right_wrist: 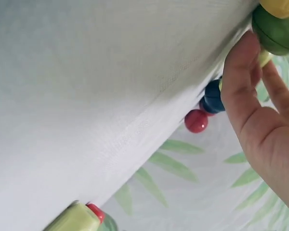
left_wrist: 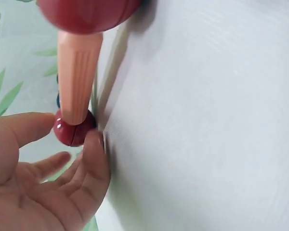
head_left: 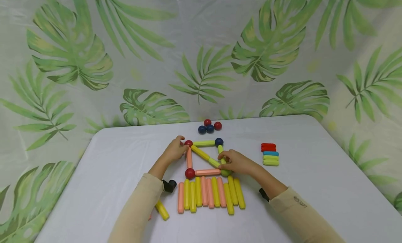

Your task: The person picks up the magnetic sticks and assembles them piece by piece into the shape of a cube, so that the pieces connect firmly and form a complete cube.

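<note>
Magnetic rods and balls form a four-sided frame with a diagonal. My left hand pinches the red ball at its far left corner between thumb and fingers. A pink rod runs from there to the near left red ball. The diagonal joins a yellow rod and a light-green rod. My right hand has its fingers curled about the light-green rods beside the green ball; the exact contact is partly hidden. A dark blue ball marks the far right corner.
A row of pink and yellow rods lies nearest me. Several loose red and blue balls sit at the back. Short red, blue and light-green rods lie at right. Another yellow rod is by my left sleeve.
</note>
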`<state>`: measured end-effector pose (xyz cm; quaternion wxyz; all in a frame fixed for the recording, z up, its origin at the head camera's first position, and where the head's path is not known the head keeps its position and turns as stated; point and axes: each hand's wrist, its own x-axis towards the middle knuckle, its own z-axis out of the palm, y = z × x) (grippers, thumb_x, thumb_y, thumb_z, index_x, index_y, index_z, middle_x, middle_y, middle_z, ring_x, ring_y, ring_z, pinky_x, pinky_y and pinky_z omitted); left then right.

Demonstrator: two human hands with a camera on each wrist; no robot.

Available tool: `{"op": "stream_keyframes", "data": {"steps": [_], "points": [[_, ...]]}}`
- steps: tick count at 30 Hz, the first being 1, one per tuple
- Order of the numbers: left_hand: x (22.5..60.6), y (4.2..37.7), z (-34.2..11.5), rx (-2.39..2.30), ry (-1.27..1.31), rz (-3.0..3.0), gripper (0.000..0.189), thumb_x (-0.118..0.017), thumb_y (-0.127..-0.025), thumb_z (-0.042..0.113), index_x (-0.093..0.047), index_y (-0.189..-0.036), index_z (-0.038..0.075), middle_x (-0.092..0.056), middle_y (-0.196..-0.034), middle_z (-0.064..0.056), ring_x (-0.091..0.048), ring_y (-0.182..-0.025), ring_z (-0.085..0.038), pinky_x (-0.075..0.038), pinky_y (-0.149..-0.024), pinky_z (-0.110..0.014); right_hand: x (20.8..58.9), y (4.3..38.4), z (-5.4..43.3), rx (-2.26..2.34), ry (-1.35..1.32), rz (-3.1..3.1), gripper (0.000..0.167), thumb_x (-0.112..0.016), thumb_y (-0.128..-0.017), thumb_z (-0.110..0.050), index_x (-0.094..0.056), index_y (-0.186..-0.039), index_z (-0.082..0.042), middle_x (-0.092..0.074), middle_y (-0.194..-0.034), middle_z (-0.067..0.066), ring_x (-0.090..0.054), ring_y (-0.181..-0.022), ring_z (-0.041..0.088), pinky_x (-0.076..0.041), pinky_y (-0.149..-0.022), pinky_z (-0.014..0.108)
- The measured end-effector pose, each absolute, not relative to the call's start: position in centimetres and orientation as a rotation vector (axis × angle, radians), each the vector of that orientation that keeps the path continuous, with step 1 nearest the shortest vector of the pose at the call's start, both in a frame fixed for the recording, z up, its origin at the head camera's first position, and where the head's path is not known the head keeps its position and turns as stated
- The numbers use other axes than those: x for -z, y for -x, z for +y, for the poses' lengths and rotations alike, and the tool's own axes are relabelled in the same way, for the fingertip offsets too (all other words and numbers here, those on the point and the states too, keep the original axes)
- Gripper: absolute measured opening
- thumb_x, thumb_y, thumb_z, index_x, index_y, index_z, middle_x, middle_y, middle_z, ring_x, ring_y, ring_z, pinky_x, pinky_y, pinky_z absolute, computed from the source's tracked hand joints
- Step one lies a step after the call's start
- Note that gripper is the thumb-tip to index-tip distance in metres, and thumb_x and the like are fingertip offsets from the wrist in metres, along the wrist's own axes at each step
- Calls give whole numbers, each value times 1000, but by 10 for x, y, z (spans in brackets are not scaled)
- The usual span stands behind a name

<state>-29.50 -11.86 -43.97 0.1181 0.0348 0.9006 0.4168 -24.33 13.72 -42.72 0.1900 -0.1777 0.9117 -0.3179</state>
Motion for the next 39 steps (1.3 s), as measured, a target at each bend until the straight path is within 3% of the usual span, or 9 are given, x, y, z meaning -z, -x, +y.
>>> {"op": "stream_keyframes", "data": {"steps": [4,13,17,22,26,29,33,39], "points": [[438,290,-120,-1388,-30,2385,48,-56,-90,17,-34,-130,4,-51,-98,-15,-58,-64,-20,-51,-56,-31,426,243,143,904,449,2466,38,-63,-84,-31,-51,-117,-15,-52,-81,6,-54,-60,19,-46,-56,29],[437,287,-115,-1391,-120,2374,64,-54,-89,12,-17,-140,-3,-53,-104,-16,-59,-74,-19,-51,-65,-30,426,246,145,932,408,2464,40,-61,-85,-31,-49,-121,-16,-50,-85,6,-54,-61,19,-47,-56,28],[430,277,-123,-1218,-164,2529,62,-56,-88,16,-24,-136,-5,-52,-107,-15,-57,-71,-17,-48,-68,-31,426,245,148,935,434,2434,46,-63,-85,-30,-45,-125,-15,-50,-92,8,-54,-61,19,-47,-57,29],[419,247,-138,-1086,-267,2683,53,-58,-88,18,-36,-129,-5,-51,-113,-17,-55,-86,-23,-45,-78,-38,428,238,148,950,374,2412,68,-69,-78,-17,-31,-134,-17,-49,-105,14,-52,-58,21,-46,-55,30],[415,215,-144,-1081,-321,2695,50,-59,-88,18,-38,-128,-4,-51,-113,-16,-54,-90,-26,-46,-78,-39,429,229,141,955,279,2456,77,-68,-76,-9,-24,-138,-15,-47,-105,15,-51,-64,21,-45,-55,29],[418,193,-144,-1016,-359,2713,49,-59,-87,20,-41,-126,-3,-52,-107,-13,-53,-84,-21,-47,-74,-37,428,225,137,923,210,2498,80,-67,-75,-8,-21,-140,-16,-45,-102,14,-49,-66,21,-43,-55,29],[422,171,-140,-899,-425,2683,50,-60,-86,25,-44,-124,-4,-54,-85,-7,-49,-68,-16,-44,-60,-31,426,219,134,865,144,2528,88,-66,-74,-11,-12,-144,-17,-48,-95,13,-49,-64,22,-41,-53,29],[425,157,-137,-822,-528,2619,43,-63,-84,27,-51,-112,-3,-51,-74,-1,-46,-64,-14,-39,-57,-29,423,213,132,833,95,2529,91,-65,-78,-13,-4,-145,-21,-51,-93,14,-50,-62,22,-42,-53,29]]}}
